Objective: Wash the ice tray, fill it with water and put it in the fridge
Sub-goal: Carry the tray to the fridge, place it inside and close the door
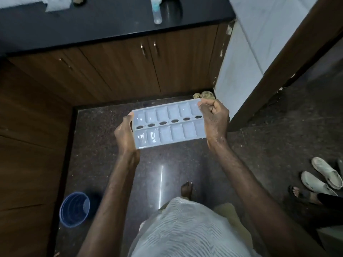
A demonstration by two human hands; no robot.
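A pale blue-white ice tray (168,125) with two rows of compartments and a middle row of round holes is held level above the dark floor. Water glints in its compartments, most clearly at the left end. My left hand (125,134) grips the tray's left end, thumb on the rim. My right hand (215,120) grips the right end, fingers curled over the far corner. Both hands and forearms look wet. No fridge is in view.
A black countertop (111,28) over wooden cabinet doors (115,71) runs across the back, with a clear bottle (157,10) on it. A blue bucket (74,209) stands on the floor at lower left. Two white shoes (323,177) and another person's foot (297,191) are at right. A crumpled rag (204,94) lies in the corner.
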